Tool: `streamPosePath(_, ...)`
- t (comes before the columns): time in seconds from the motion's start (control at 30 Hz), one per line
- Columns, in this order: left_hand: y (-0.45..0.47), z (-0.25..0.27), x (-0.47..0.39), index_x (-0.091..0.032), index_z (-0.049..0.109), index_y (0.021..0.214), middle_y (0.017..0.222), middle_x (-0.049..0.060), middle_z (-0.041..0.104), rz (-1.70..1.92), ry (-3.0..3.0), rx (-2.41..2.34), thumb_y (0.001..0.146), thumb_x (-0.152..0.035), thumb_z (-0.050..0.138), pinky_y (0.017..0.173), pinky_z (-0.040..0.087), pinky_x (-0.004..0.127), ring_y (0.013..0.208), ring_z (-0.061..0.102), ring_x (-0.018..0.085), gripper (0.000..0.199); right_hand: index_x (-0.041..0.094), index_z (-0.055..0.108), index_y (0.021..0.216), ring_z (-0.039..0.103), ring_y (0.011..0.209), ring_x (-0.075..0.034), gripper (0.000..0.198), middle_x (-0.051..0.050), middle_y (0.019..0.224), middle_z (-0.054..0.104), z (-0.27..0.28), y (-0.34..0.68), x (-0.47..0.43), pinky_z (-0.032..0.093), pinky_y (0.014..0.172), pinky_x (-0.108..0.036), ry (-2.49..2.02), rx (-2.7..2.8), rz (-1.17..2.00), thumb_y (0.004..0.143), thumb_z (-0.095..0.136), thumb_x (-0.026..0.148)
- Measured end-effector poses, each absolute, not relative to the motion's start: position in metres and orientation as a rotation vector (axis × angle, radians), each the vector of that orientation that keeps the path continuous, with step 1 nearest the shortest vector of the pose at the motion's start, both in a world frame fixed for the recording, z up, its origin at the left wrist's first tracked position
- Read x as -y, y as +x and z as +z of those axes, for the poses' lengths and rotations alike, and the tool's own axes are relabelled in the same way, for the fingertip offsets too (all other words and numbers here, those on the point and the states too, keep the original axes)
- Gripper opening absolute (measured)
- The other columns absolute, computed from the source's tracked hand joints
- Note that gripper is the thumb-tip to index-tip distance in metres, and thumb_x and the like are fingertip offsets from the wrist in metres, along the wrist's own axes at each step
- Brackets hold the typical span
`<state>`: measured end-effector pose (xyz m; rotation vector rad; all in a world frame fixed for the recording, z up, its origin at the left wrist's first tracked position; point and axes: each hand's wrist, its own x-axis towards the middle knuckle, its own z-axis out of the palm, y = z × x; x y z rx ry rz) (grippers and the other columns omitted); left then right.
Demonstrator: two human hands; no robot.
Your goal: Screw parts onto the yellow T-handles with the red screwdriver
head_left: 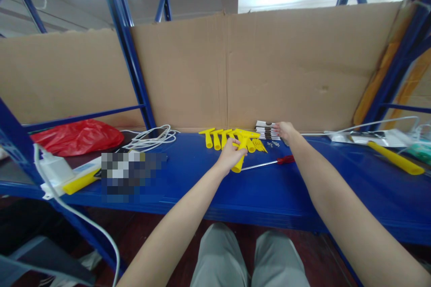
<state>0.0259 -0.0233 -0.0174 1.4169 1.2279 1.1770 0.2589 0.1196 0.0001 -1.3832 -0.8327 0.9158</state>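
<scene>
My left hand is closed around a yellow plastic T-shaped handle, its crosspiece pointing away from me. Behind it, several similar yellow T-shaped handles lie in a row near the cardboard. To their right are small yellow plastic pieces and a scatter of tiny screws. My right hand pinches at the right end of a pile of flat white-and-dark strips; the fingertips are partly hidden. A screwdriver with a red handle lies between my forearms, its shaft pointing left towards the held handle.
A cardboard panel closes off the back of the blue shelf. On the left are a red plastic bag, coiled white cable and a power strip. A yellow tube lies far right. Blue uprights frame the shelf.
</scene>
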Motion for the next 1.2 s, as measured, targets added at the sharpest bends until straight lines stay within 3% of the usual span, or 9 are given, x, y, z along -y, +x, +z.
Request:
streamPosePath(0.17, 0.023, -0.022, 0.019, -0.022, 0.041, 0.092, 0.061, -0.006, 0.058, 1.181, 1.476, -1.232, 0.069, -0.007, 0.060, 0.051, 0.039, 0.022, 0.045, 0.050, 0.010, 0.033, 0.016, 0.053, 0.086, 0.054, 0.049, -0.010, 0.012, 0.001, 0.060, 0.057, -0.003, 0.255, -0.115, 0.042, 0.045, -0.021, -1.381, 0.874, 0.907, 0.079, 0.053, 0.006)
streamPosePath(0.53, 0.019, -0.024, 0.013, -0.018, 0.043, 0.108, 0.062, -0.005, 0.057, 1.270, 1.511, -1.229, 0.069, -0.008, 0.059, 0.049, 0.039, 0.021, 0.044, 0.048, 0.010, 0.044, 0.021, 0.047, 0.112, 0.052, 0.050, -0.007, 0.042, 0.001, 0.078, 0.061, -0.006, 0.251, -0.090, 0.038, 0.041, -0.017, -1.335, 0.995, 0.761, 0.074, 0.057, 0.006)
streamPosePath(0.77, 0.017, -0.012, 0.024, -0.021, 0.033, 0.126, 0.070, -0.005, 0.057, 1.307, 1.430, -1.098, 0.065, -0.010, 0.061, 0.047, 0.042, 0.021, 0.042, 0.049, 0.008, 0.067, 0.020, 0.050, 0.107, 0.054, 0.050, -0.007, 0.036, -0.002, 0.085, 0.066, -0.011, 0.255, -0.061, 0.038, 0.040, -0.016, -1.270, 1.095, 0.733, 0.072, 0.057, 0.010)
streamPosePath(0.97, 0.013, -0.010, 0.027, -0.022, 0.032, 0.130, 0.076, -0.003, 0.058, 1.322, 1.400, -0.959, 0.063, -0.006, 0.049, 0.040, 0.042, 0.021, 0.041, 0.051, 0.008, 0.071, 0.017, 0.056, 0.097, 0.053, 0.049, -0.007, 0.027, -0.002, 0.079, 0.067, -0.017, 0.271, -0.036, 0.039, 0.042, -0.018, -1.290, 1.212, 0.639, 0.071, 0.057, 0.009)
streamPosePath(1.2, 0.010, -0.008, 0.024, -0.019, 0.035, 0.134, 0.055, -0.007, 0.051, 1.358, 1.324, -0.982, 0.066, -0.009, 0.051, 0.039, 0.040, 0.019, 0.037, 0.048, 0.009, 0.071, 0.017, 0.066, 0.077, 0.064, 0.073, -0.017, 0.009, -0.006, 0.081, 0.071, -0.031, 0.291, -0.006, 0.053, 0.074, -0.030, -1.441, 1.794, 0.379, 0.071, 0.061, 0.012)
